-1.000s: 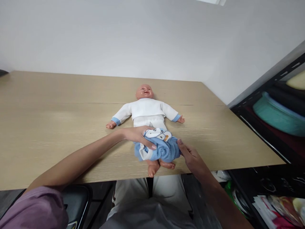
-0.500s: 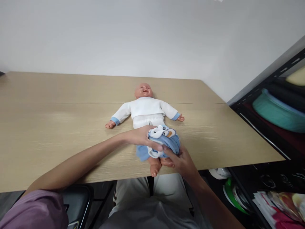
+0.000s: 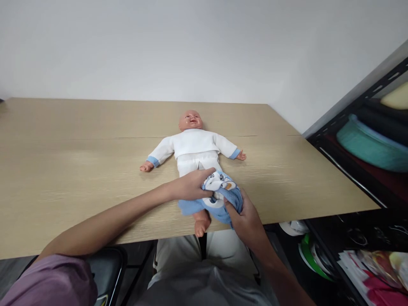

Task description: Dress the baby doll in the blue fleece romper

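A baby doll [image 3: 194,146] in a white top with blue cuffs lies on its back on the wooden table [image 3: 79,170], head away from me. Bunched blue and white trousers [image 3: 219,193] with a cartoon patch sit around its legs. My left hand [image 3: 191,187] pinches the upper edge of the trousers at the doll's hips. My right hand [image 3: 244,214] is closed around the lower right part of the trousers, covering one foot. The other bare foot [image 3: 200,223] sticks out at the table's near edge.
A black shelf rack [image 3: 360,170] stands to the right, holding a teal cushion [image 3: 369,144] and dark folded items, with bright packets low down. A black chair seat [image 3: 105,272] shows under the table at my left. The white wall lies behind.
My right hand moved in from beside the trousers and closed on their lower right part, hiding one foot. My left hand shifted slightly right along the waistband. The doll stayed put.
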`<state>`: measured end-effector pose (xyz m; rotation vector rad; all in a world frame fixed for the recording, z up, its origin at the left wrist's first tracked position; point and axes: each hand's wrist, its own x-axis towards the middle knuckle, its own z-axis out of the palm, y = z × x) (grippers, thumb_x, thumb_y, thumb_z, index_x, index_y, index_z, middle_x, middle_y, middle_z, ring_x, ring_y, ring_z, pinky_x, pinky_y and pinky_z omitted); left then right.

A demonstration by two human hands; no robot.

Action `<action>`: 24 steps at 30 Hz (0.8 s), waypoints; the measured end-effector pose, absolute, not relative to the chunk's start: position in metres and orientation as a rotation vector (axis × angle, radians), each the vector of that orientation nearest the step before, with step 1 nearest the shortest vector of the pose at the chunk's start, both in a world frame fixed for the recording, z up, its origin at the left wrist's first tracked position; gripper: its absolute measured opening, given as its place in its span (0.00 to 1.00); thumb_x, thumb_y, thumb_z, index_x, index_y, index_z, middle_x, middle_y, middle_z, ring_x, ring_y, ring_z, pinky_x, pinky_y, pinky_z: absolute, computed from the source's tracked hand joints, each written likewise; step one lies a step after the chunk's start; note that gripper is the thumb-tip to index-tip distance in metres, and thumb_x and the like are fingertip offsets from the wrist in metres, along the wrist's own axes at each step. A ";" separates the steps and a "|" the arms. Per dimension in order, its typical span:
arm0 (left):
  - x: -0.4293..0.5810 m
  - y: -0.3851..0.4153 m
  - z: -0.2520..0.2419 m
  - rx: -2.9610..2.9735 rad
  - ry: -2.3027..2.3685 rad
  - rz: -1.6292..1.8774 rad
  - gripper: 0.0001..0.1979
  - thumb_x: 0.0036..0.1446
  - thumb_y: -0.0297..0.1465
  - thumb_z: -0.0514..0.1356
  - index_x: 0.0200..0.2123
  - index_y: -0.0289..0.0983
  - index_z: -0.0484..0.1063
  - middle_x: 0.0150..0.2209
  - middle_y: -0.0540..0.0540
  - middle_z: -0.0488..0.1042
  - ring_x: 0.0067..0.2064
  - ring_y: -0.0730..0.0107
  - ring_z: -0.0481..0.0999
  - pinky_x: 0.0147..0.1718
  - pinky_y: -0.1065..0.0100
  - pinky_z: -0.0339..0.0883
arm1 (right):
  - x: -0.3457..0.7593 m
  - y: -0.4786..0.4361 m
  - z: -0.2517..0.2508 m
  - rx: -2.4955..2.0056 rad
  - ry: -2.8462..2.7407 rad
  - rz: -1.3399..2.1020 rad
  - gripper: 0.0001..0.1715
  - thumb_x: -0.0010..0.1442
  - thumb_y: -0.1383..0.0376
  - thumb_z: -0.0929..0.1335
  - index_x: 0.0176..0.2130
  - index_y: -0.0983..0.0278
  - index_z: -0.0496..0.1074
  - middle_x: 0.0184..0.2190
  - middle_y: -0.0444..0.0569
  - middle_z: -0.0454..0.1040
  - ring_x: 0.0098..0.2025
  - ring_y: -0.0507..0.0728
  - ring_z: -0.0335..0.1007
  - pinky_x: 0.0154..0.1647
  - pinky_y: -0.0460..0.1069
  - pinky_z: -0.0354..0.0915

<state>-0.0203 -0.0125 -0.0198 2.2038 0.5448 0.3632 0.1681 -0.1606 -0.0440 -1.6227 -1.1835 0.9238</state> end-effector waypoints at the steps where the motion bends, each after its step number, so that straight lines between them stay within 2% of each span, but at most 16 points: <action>1: -0.021 -0.013 -0.020 2.245 0.549 0.330 0.25 0.59 0.34 0.65 0.59 0.36 0.70 0.47 0.40 0.82 0.47 0.50 0.81 0.46 0.58 0.72 | 0.168 -0.161 -0.044 -1.619 -1.190 0.907 0.26 0.65 0.53 0.71 0.59 0.61 0.77 0.56 0.58 0.84 0.61 0.70 0.79 0.61 0.61 0.74; 3: -0.022 -0.014 -0.017 2.292 0.500 0.234 0.27 0.61 0.33 0.65 0.62 0.38 0.69 0.49 0.40 0.83 0.49 0.50 0.82 0.47 0.60 0.71 | 0.167 -0.160 -0.045 -1.625 -1.210 0.899 0.25 0.63 0.54 0.71 0.55 0.62 0.80 0.53 0.57 0.86 0.60 0.71 0.80 0.60 0.61 0.75; 4: -0.022 -0.014 -0.016 2.300 0.462 0.182 0.25 0.61 0.31 0.64 0.61 0.39 0.70 0.49 0.42 0.83 0.48 0.52 0.83 0.46 0.61 0.71 | 0.168 -0.160 -0.045 -1.631 -1.229 0.910 0.23 0.63 0.54 0.71 0.53 0.63 0.81 0.50 0.57 0.87 0.57 0.71 0.82 0.59 0.60 0.76; 7: -0.021 -0.014 -0.012 2.299 0.392 0.080 0.15 0.61 0.26 0.62 0.51 0.41 0.75 0.46 0.46 0.85 0.45 0.58 0.84 0.43 0.66 0.71 | 0.169 -0.159 -0.044 -1.621 -1.307 0.954 0.21 0.64 0.56 0.69 0.48 0.63 0.84 0.44 0.53 0.88 0.51 0.69 0.84 0.52 0.58 0.77; 9: -0.020 -0.015 -0.012 2.271 0.402 0.093 0.15 0.59 0.25 0.63 0.49 0.40 0.76 0.46 0.48 0.85 0.44 0.60 0.83 0.42 0.67 0.71 | 0.170 -0.160 -0.042 -1.619 -1.344 0.923 0.21 0.64 0.56 0.68 0.49 0.63 0.84 0.44 0.52 0.88 0.49 0.69 0.85 0.51 0.57 0.77; 14: -0.017 -0.023 -0.020 2.134 0.602 0.395 0.20 0.55 0.31 0.67 0.52 0.39 0.73 0.46 0.45 0.82 0.48 0.54 0.82 0.46 0.60 0.75 | 0.169 -0.169 -0.036 -1.697 -1.406 0.651 0.21 0.64 0.58 0.67 0.51 0.61 0.83 0.41 0.55 0.86 0.52 0.72 0.81 0.53 0.60 0.74; 16: -0.017 -0.027 -0.022 2.087 0.615 0.531 0.22 0.56 0.32 0.66 0.54 0.38 0.72 0.50 0.43 0.81 0.51 0.52 0.81 0.51 0.56 0.75 | 0.167 -0.174 -0.035 -1.728 -1.407 0.513 0.20 0.63 0.58 0.68 0.50 0.61 0.83 0.41 0.56 0.85 0.54 0.74 0.78 0.55 0.62 0.73; 19: -0.016 -0.031 -0.021 2.028 0.590 0.682 0.29 0.56 0.31 0.66 0.62 0.38 0.69 0.56 0.39 0.78 0.56 0.51 0.79 0.57 0.52 0.73 | 0.163 -0.180 -0.037 -1.736 -1.372 0.409 0.17 0.63 0.58 0.69 0.47 0.59 0.82 0.44 0.57 0.85 0.54 0.73 0.75 0.54 0.62 0.71; 22: -0.014 -0.030 -0.020 1.961 0.562 0.713 0.35 0.59 0.31 0.67 0.69 0.38 0.65 0.58 0.38 0.78 0.57 0.52 0.80 0.58 0.51 0.73 | 0.160 -0.183 -0.042 -1.656 -1.291 0.488 0.13 0.67 0.59 0.69 0.47 0.59 0.81 0.42 0.53 0.84 0.49 0.68 0.77 0.49 0.57 0.72; 24: -0.013 -0.029 -0.020 1.907 0.528 0.698 0.33 0.62 0.33 0.66 0.69 0.38 0.64 0.58 0.37 0.78 0.57 0.52 0.81 0.58 0.52 0.74 | 0.160 -0.181 -0.046 -1.559 -1.242 0.563 0.11 0.70 0.59 0.68 0.45 0.60 0.79 0.37 0.49 0.82 0.43 0.63 0.77 0.44 0.53 0.72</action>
